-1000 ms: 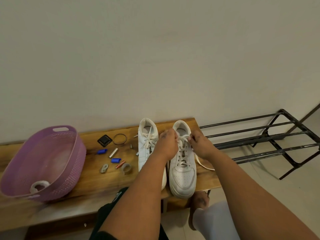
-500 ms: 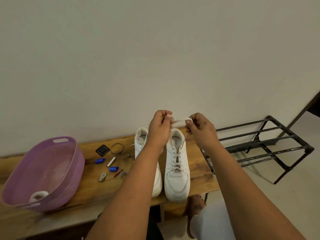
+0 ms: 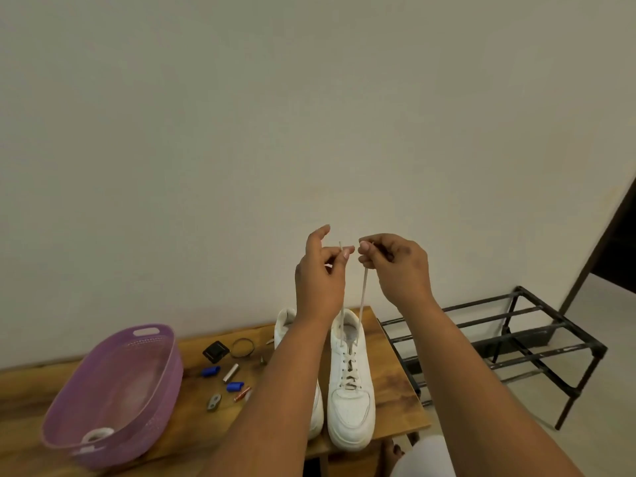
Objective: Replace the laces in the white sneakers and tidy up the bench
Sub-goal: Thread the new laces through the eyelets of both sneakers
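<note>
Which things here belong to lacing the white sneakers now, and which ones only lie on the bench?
In use now:
- white lace, both ends pulled up
- left hand and right hand, each pinching an end
- right-hand white sneaker

Lying about:
- other white sneaker
- purple plastic basket
- two small blue caps
- silver metal cylinder
- black square piece
- metal ring

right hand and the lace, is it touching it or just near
Touching. The head view shows the right hand pinching one lace end, which runs taut down to the sneaker.
</note>
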